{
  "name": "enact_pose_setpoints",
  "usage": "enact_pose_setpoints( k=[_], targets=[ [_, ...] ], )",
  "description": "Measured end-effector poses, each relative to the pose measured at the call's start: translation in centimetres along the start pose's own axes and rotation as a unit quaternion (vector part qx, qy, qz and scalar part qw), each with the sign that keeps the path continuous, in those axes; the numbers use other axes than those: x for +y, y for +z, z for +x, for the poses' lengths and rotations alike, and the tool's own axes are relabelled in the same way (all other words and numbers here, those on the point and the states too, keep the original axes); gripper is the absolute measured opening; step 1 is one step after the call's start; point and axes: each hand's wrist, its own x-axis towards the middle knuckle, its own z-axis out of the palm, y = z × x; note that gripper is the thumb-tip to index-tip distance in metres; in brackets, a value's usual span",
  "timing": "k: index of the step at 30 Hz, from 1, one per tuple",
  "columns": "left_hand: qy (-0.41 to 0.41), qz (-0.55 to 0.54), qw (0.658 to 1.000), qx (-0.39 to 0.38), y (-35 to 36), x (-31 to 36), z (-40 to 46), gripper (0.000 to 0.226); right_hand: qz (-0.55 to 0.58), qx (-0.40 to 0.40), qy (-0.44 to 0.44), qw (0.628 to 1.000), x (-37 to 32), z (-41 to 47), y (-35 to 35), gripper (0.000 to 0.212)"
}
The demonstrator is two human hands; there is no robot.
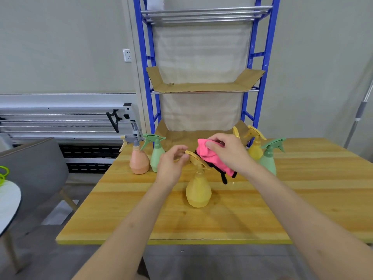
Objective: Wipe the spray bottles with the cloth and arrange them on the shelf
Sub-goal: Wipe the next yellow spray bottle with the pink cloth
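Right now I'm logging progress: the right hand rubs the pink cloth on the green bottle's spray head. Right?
Not quite. In the head view the right hand rubs the pink cloth on the yellow bottle, whose spray head the left hand steadies.

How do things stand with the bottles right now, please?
Left hand pinches yellow bottle nozzle; right hand grips pink cloth on its head. Four bottles wait on table. Shelf bare; nothing blocking.

Wooden table point(232, 215) bears five spray bottles point(198, 190) (yellow, green, orange); blue shelf point(203, 86) holds cardboard point(201, 85).
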Motion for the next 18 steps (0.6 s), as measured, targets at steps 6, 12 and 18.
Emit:
enact_pose_setpoints(
  k=[6, 12, 18],
  targets=[
    [0.020, 0.010, 1.000, 0.000, -1.4, 0.3, -1.6, 0.011, 0.019, 0.020, -0.017, 0.999, -0.3, -0.5, 2.1, 0.015],
    [0.001, 0.004, 1.000, 0.028, -1.7, 0.3, -2.5, 0.013, -0.093, -0.130, -0.090, 0.983, 0.2, -1.0, 2.5, 0.031],
    [0.003, -0.031, 0.999, 0.041, -1.4, 0.2, -3.0, 0.011, -0.152, -0.158, -0.110, 0.970, 0.8, -0.7, 2.9, 0.025]
  ],
)
